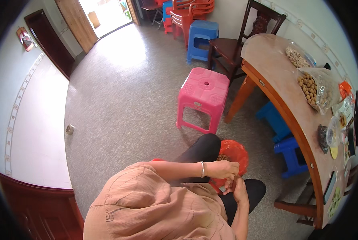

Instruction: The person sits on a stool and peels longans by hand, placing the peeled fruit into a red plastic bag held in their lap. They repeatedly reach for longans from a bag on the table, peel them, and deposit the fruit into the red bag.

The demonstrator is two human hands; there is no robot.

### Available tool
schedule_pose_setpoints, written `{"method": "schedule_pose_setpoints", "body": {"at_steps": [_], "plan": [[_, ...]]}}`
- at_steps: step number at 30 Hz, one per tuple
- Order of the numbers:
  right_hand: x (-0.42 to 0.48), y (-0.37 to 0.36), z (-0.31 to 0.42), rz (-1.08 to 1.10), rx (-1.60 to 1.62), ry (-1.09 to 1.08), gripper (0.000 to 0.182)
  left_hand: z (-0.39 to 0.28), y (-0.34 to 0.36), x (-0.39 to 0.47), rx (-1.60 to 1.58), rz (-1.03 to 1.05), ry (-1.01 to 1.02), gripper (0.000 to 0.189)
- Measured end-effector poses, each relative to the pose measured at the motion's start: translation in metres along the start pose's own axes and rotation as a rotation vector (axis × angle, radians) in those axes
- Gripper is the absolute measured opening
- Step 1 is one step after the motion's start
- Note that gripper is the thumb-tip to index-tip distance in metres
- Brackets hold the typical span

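My left hand (pixel 222 169), with a silver bangle at the wrist, has its fingers bent and pinched together. It meets my right hand (pixel 240 190), whose fingers curl up from below. Whatever lies between the fingertips is too small and too hidden to make out. Just past both hands, between my knees, a container lined with a red plastic bag (pixel 239 153) stands low down. Small brown bits (pixel 223 157) lie inside it, partly covered by my forearm and knee.
A pink plastic stool (pixel 205 87) stands past my knees. Right, the curved wooden table (pixel 275 57) bears a clear bag of round brown nuts or fruits (pixel 309 88), another bag of pale pieces (pixel 296 57) and a phone (pixel 329 187). Blue stools (pixel 290 156) sit underneath; a wooden chair (pixel 230 48) stands behind.
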State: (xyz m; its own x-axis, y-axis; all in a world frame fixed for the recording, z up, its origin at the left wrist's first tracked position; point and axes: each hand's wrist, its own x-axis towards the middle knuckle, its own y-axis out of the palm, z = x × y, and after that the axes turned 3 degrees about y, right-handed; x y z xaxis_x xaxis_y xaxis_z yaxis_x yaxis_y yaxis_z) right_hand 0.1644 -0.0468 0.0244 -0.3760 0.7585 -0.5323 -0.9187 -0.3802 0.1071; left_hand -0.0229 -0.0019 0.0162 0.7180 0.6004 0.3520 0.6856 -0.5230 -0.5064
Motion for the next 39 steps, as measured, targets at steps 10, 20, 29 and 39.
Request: {"method": "schedule_pose_setpoints", "body": {"at_steps": [10, 20, 29, 39], "plan": [[0.005, 0.001, -0.009, -0.031, 0.065, 0.001, 0.049, -0.013, -0.003, 0.004, 0.151, 0.081, -0.266, 0.014], [-0.004, 0.003, 0.004, 0.085, 0.121, 0.024, 0.041, -0.038, -0.022, 0.008, -0.377, 0.061, -0.529, 0.017], [-0.002, 0.001, -0.005, -0.036, -0.055, -0.040, 0.039, -0.027, -0.013, 0.004, -0.391, 0.003, -0.472, 0.015], [0.016, 0.000, -0.019, -0.288, -0.450, -0.404, 0.037, -0.020, -0.001, 0.008, -0.443, -0.182, -0.471, 0.011]]}}
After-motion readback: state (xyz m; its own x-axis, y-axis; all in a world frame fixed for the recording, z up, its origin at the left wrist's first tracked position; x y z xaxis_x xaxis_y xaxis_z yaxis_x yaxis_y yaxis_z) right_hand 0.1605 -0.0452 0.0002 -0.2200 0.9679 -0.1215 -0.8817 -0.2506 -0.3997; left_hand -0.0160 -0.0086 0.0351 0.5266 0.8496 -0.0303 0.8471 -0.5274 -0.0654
